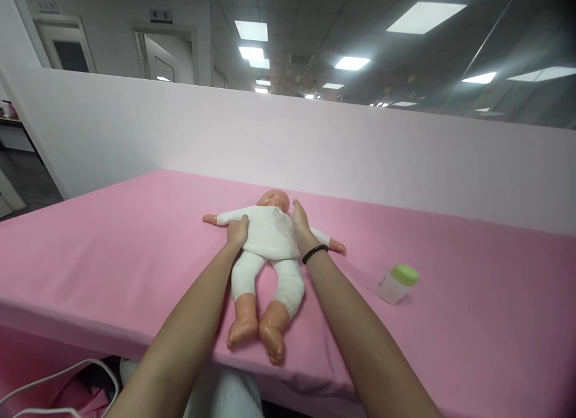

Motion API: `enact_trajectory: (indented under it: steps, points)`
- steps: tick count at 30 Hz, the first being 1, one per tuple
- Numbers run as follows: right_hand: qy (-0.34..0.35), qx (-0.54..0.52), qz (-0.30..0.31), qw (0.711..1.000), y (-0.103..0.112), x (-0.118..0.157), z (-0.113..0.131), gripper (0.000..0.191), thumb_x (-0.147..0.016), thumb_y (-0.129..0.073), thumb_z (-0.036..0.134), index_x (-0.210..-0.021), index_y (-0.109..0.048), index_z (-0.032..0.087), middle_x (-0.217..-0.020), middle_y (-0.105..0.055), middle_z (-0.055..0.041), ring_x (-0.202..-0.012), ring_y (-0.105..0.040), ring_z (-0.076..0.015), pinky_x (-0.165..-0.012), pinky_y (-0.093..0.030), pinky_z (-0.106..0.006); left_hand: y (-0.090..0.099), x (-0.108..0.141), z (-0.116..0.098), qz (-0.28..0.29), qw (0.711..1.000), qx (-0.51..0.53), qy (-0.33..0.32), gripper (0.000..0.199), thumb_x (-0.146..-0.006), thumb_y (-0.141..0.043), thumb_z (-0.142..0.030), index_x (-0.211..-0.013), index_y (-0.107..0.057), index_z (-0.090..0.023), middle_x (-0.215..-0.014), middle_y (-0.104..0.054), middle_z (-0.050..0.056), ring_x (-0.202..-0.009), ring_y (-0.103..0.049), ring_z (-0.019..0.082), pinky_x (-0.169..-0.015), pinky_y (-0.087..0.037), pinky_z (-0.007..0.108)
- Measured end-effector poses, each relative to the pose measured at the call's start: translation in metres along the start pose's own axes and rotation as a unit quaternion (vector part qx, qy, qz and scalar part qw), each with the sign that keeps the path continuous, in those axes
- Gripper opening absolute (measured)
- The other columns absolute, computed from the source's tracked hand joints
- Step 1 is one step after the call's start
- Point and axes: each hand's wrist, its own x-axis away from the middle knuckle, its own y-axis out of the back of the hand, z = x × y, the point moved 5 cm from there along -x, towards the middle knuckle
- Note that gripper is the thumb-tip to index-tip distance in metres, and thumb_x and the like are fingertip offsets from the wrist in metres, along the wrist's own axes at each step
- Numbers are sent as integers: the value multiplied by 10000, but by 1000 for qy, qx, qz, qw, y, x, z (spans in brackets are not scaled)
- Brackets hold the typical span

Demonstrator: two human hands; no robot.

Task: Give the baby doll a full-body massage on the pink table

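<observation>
Lengthwise away from the person, the doll (271, 244) lies on the pink table (130, 244), head toward the white wall (315, 142), feet close to the near edge. The left hand (237, 232) grips its side, thumb on top; whether the right hand (302, 227), alongside, grips cannot be told. Tabletop stretches wide leftward; rightward sits a lidded cup (396, 285).

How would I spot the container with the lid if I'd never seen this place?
On the pink cloth below the white wall, find the doll in white. Look right, past the right hand and the black bracelet at its wrist, to the small container. Its bright green lid sets it apart: nothing else on the cloth is green.
</observation>
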Motion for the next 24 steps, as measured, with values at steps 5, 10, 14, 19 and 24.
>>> enact_trajectory:
  steps: [5, 10, 14, 19, 24]
  points:
    - [-172, -51, -43, 983, 11, -38, 20, 919, -941, -483, 618, -1650, -54, 220, -1599, -335, -195, -1355, -473, -352, -1107, -369, -464, -21, 18, -26, 256, 954, 143, -64, 656, -1008, -184, -543, -1330, -611, -164, -1271, -703, 134, -1218, -648, 279, -969, -550, 414]
    - [-237, -12, -8, 971, -7, -45, 33, 1180, -834, -496, 812, -1624, 140, 208, -1617, -144, -316, -1405, -401, -438, -1056, -376, -574, -27, 25, -26, 348, 898, 266, 47, 661, -968, -326, -544, -1400, -542, -93, -1341, -661, 170, -1280, -611, 312, -1042, -527, 436]
    - [-265, -64, -29, 962, -25, -35, 20, 1301, -711, -521, 918, -1627, 87, 222, -1587, -200, -329, -1337, -493, -437, -1007, -442, -537, -34, 16, -14, 343, 894, 276, 81, 674, -887, -496, -562, -1356, -559, -83, -1305, -669, 209, -1267, -615, 349, -1038, -531, 427]
    - [-245, -120, -26, 962, -25, -32, 13, 1307, -631, -759, 744, -1616, -42, 270, -1496, -443, -244, -1222, -594, -363, -1001, -473, -484, -41, 15, -10, 358, 877, 308, 86, 746, -821, -623, -555, -1383, -533, -74, -1230, -696, 219, -1254, -618, 377, -1059, -508, 478]
    - [-205, -159, -43, 965, -20, -29, 9, 1049, -591, -813, 651, -1461, -375, 261, -1297, -623, -161, -1119, -620, -333, -981, -486, -453, -43, 21, -13, 337, 850, 381, 135, 588, -829, -662, -437, -1271, -615, -53, -1035, -750, 192, -1118, -677, 363, -992, -541, 431]
